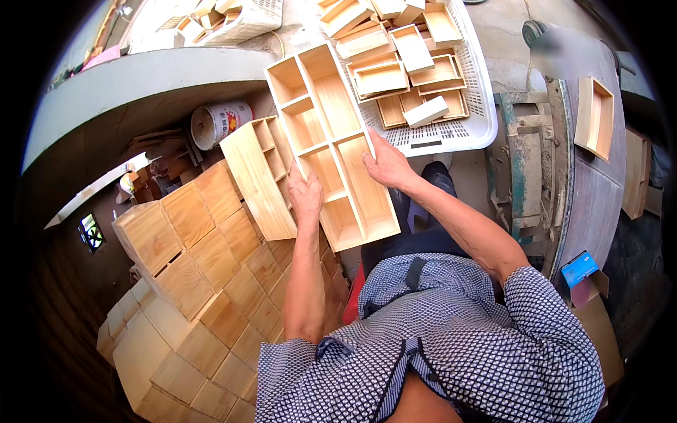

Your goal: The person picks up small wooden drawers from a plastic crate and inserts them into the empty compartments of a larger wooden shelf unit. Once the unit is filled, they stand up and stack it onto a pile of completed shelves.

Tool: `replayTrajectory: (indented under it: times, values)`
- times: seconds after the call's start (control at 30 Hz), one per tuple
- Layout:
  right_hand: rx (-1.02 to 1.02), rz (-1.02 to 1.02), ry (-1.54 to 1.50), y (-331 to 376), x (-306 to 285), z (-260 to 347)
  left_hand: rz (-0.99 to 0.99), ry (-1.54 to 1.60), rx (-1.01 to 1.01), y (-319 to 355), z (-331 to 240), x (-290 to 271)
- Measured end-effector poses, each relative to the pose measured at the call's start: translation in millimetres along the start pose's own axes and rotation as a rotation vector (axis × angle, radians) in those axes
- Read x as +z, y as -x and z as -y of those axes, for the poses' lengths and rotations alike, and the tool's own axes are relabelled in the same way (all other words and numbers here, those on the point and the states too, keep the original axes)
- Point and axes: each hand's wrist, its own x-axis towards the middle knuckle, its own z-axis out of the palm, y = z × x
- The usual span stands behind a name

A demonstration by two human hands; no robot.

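While the pale wooden compartment organiser with its open cells (331,141) is held up in front of the person, tilted from about eleven o'clock down to five, the left hand (306,197) grips its left long edge with fingers curled round the rim, and the right hand (386,166) lies on the right side wall, fingers fairly flat and pressed together against the wood. Just beside it, at nine o'clock, a second light wooden divided box (261,176) leans on a stack of plain wooden boxes (204,282) that spreads toward seven o'clock. At one o'clock sits a white perforated plastic crate (479,106) full of small wooden drawer trays (395,70); a white paint tin (218,123) lies at ten o'clock. The organiser seems unsupported below, though its underside is hidden. Judging from this grip, the long frame could twist or slip from the light right-hand hold and knock the leaning box, or drop onto the person's dark-trousered knees (423,211).
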Motion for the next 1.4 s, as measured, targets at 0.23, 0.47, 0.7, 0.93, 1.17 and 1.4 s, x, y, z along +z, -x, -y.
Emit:
replayTrajectory:
  times: [0.23,0.47,0.7,0.93,1.17,1.4]
  values:
    - [-0.003,-0.066,0.175,-48,12,-88,-0.024,0.221,-0.098,-22,49,109]
    - [0.006,0.014,0.193,-63,39,-122,-0.09,0.471,0.036,-46,133,175]
    - [0.292,-0.362,-0.308,-21,-36,-228,-0.056,0.411,-0.009,-55,176,183]
    - [0.928,0.094,-0.166,229,41,-437,-0.049,0.496,-0.056,-59,168,185]
    - [1.136,0.14,-0.349,289,70,-450,-0.057,0.495,-0.037,-55,171,187]
    - [1.025,0.023,-0.383,264,70,-494,-0.052,0.586,-0.015,-46,181,193]
